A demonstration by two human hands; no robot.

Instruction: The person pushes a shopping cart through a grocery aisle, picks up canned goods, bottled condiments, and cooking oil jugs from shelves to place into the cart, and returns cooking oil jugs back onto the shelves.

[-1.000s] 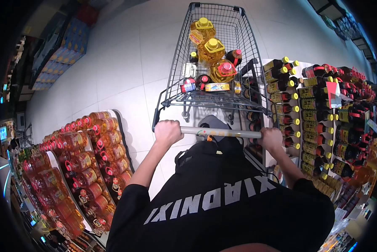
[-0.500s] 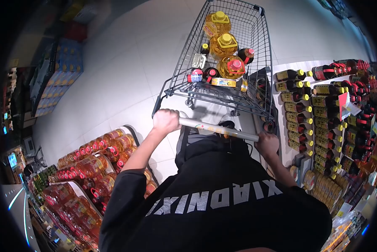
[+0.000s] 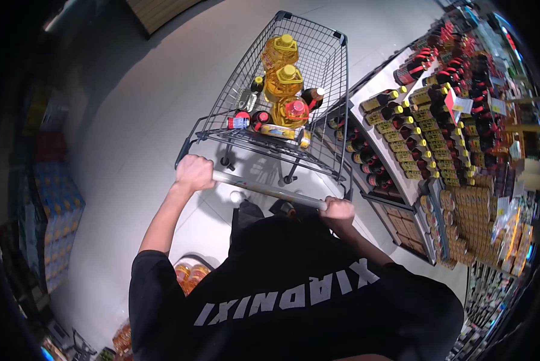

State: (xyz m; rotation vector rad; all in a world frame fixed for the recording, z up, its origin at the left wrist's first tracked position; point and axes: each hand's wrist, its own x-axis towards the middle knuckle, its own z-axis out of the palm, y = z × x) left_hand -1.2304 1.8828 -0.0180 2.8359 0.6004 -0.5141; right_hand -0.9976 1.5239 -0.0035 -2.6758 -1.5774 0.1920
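Note:
My left hand (image 3: 195, 172) is wrapped round the left end of the grey cart handle (image 3: 270, 190), and my right hand (image 3: 337, 212) grips its right end. Beyond the bar stands a wire shopping cart (image 3: 335, 66). In its basket, three large jugs of yellow oil stand in a row: one far jug (image 3: 279, 53), a middle jug (image 3: 284, 82) and a near jug with a red cap (image 3: 291, 112). Dark bottles (image 3: 313, 96) stand on both sides of them. Near the basket's close end lie a blue-and-red can (image 3: 238, 123) and a yellow flat tin (image 3: 278, 131).
On the right, a display shelf (image 3: 383, 141) holds rows of dark bottles with yellow and red caps, and stacked tins (image 3: 471, 207). Blue cartons (image 3: 62, 210) are piled at the left. Orange oil bottles (image 3: 192, 275) show beside my left sleeve. A wooden-sided unit (image 3: 161, 13) stands at the top.
The cart and both hands have shifted left in view, with the handle slanting down to the right. The left-hand oil display has mostly slid out of sight below, and the right shelf has turned.

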